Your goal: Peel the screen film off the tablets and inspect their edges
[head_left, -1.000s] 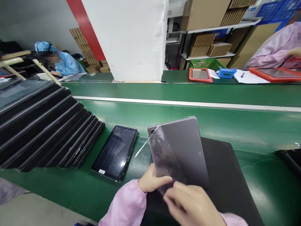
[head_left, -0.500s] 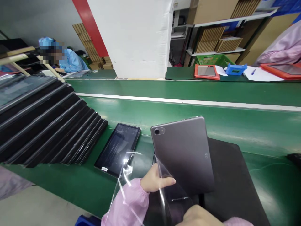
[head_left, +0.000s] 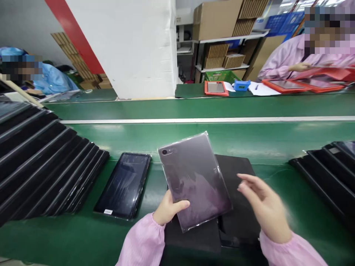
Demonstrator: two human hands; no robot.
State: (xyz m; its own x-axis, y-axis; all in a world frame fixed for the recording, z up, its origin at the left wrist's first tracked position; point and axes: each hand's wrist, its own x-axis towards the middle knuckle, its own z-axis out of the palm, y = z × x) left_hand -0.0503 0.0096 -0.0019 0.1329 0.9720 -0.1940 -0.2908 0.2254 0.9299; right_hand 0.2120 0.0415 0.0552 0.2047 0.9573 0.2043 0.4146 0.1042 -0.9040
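Observation:
My left hand (head_left: 170,210) grips the lower left edge of a grey tablet (head_left: 195,181), thumb on its back and fingers hidden beneath. Clear film covers the tablet, whose camera side faces up. To its right my right hand (head_left: 266,207) hovers in the air, fingers bent and apart, holding nothing. Under the tablet lie black flat pads or cases (head_left: 238,195) on the green bench. Another tablet (head_left: 123,184), dark screen up with a small white label, rests on the bench left of my left hand.
Overlapping stacks of black wrapped tablets stand at the left (head_left: 47,162) and the right (head_left: 327,177). Across the bench are red-framed tablets (head_left: 216,88), a blue holder (head_left: 242,85) and papers. One person in blue sits far left, another in pink at the far right.
The clear film, loose in front of the tablet before, now lies around it. My right hand has moved up and right, away from the film. The view has turned right.

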